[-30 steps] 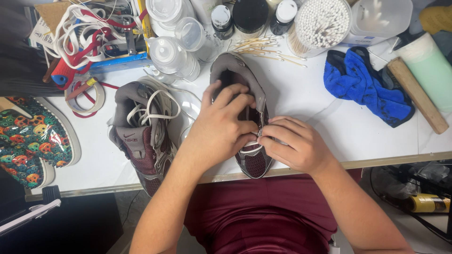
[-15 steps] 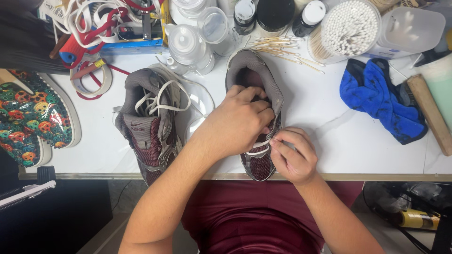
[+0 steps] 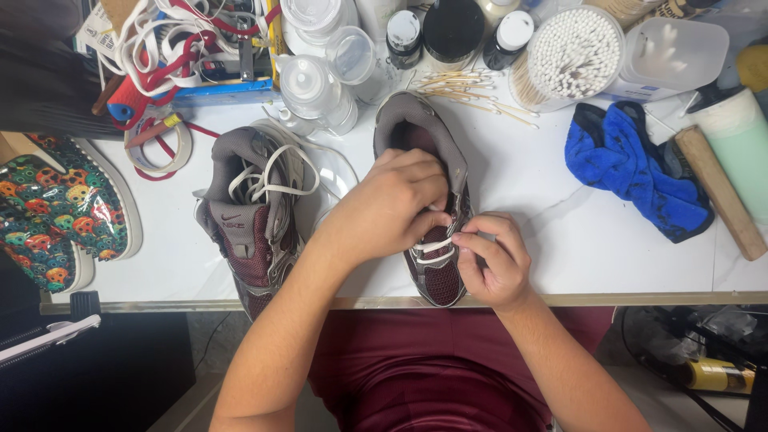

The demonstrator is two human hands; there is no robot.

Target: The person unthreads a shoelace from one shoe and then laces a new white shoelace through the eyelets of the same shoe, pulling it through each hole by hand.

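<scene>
At the centre of the frame, a maroon-and-grey sneaker (image 3: 432, 200) lies on the white table (image 3: 576, 256), toe toward the lower edge and heel opening toward the upper edge. The left hand (image 3: 392, 210) rests over the tongue and midfoot, its fingers curled down and closed on the upper. The right hand (image 3: 494, 260) sits just right of the toe, its fingers pinched shut on a white lace (image 3: 432, 250) at the lower eyelets. The sneaker appears light, with a soft mesh upper and a stiffer sole; it is best steadied at the midfoot or heel collar. The lace appears thin, limp and easily slipped, so it is best taken near the eyelet. A second sneaker (image 3: 252, 220) with loose laces lies to the left, apart from the first. A blue cloth (image 3: 632, 172) lies at right, a tub of cotton swabs (image 3: 572, 56) stands at upper right, and a patterned shoe (image 3: 56, 212) lies at the left edge.
</scene>
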